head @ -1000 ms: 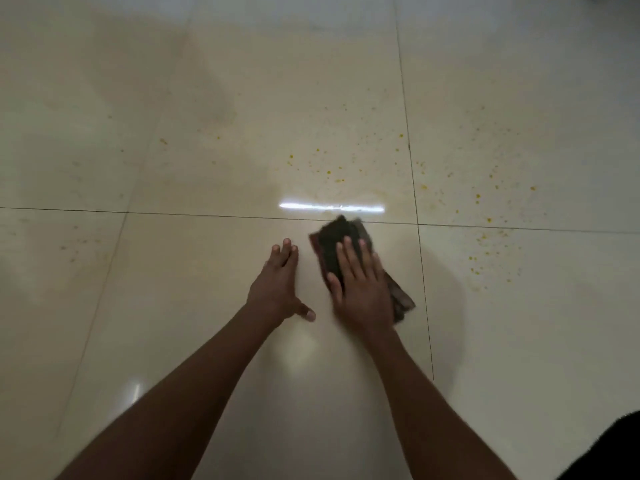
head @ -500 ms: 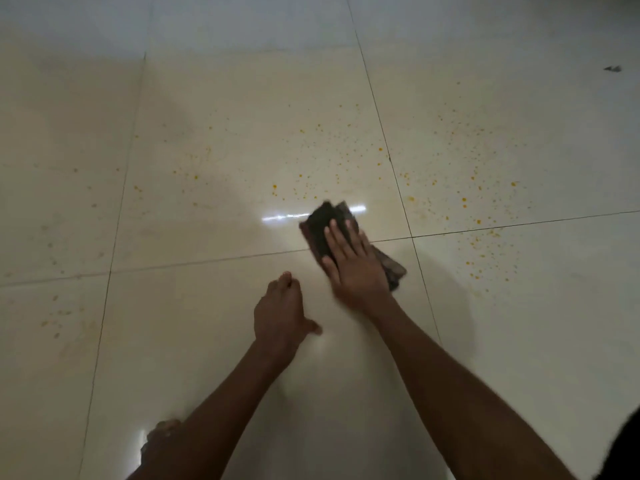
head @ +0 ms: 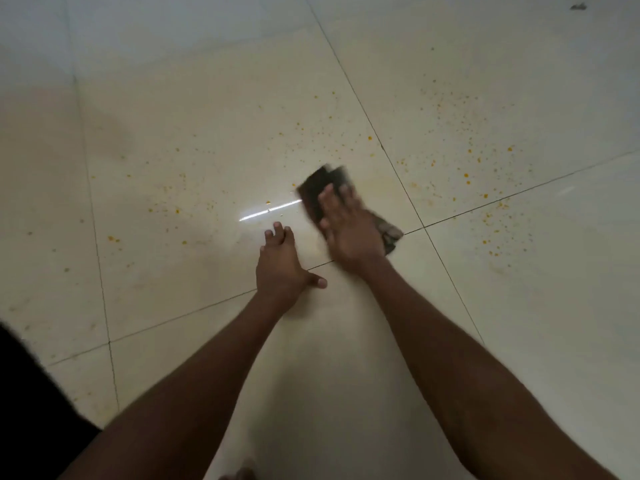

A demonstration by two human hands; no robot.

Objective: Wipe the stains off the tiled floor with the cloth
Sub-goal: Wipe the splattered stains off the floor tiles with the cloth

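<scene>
A dark folded cloth (head: 317,188) lies flat on the cream tiled floor (head: 207,126). My right hand (head: 348,226) presses down on it, fingers spread and blurred by motion; a crumpled end of the cloth sticks out at the hand's right. My left hand (head: 280,263) rests palm down on the floor just left of it, thumb out, holding nothing. Small orange stains (head: 173,202) dot the tile left of the cloth, and more orange stains (head: 467,174) speckle the tiles to the right.
Dark grout lines (head: 391,157) cross near the cloth. A bright light reflection (head: 270,211) streaks the tile beside my left hand. A small dark scrap (head: 585,7) lies at the far top right. Dark clothing (head: 31,410) fills the lower left corner.
My right hand has pushed the cloth forward across the grout line onto the far tile. My left hand has shifted forward beside it, and the view has tilted.
</scene>
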